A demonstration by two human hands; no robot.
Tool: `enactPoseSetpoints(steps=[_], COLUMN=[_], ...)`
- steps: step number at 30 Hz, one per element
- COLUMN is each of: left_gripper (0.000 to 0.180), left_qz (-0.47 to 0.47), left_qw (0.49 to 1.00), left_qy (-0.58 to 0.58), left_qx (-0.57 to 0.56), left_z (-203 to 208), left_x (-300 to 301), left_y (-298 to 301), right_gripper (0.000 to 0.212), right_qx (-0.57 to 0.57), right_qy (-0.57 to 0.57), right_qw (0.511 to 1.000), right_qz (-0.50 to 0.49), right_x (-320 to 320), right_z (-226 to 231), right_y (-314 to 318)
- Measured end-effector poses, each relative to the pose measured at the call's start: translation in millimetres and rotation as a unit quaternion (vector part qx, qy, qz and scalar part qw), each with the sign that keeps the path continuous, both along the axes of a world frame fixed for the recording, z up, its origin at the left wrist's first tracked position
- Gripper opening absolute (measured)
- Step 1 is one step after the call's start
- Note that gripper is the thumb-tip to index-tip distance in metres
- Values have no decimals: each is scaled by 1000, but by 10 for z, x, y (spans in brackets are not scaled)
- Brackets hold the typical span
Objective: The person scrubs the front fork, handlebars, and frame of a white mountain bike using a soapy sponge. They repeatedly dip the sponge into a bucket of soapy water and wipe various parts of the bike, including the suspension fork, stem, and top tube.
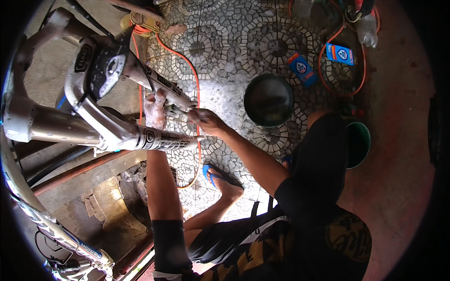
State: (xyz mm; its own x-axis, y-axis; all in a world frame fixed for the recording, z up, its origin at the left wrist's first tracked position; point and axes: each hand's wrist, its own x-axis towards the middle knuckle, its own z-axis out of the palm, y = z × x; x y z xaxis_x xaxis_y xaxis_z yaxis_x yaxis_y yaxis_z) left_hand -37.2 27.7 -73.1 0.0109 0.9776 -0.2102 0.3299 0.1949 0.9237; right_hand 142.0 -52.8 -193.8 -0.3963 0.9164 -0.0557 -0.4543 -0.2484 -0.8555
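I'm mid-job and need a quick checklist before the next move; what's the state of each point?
1. Fork legs free of a wheel: ok, none sits between the legs of the bicycle fork.
2. Left hand at the fork: ok, by the legs; its exact grip is unclear.
3. Right hand empty: cannot tell, fingers blurred.
4. Orange cord away from the work: not ok, it runs along the floor under the fork tips.
5. Dark green bucket upright: ok, with liquid inside.

The fork [124, 133] is silvery-white and black, the cord [198, 89] orange, the floor [220, 28] mosaic-patterned grey.
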Motion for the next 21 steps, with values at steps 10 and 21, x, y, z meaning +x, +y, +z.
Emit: enactPoseSetpoints(steps=[10, 21], left_gripper=[67, 68], left_qz=[95, 76], left_qw=[995, 991], left_qy=[-35, -105], left_qx=[25, 21], left_z=[41, 162], left_x=[224, 362], left_y=[-69, -128], right_gripper=[53, 51], right_qx=[19, 88], right_qy=[-292, -321], right_qw=[954, 942], right_qz=[64, 36], right_x=[347, 438], right_z=[414, 759], right_y=[-25, 154])
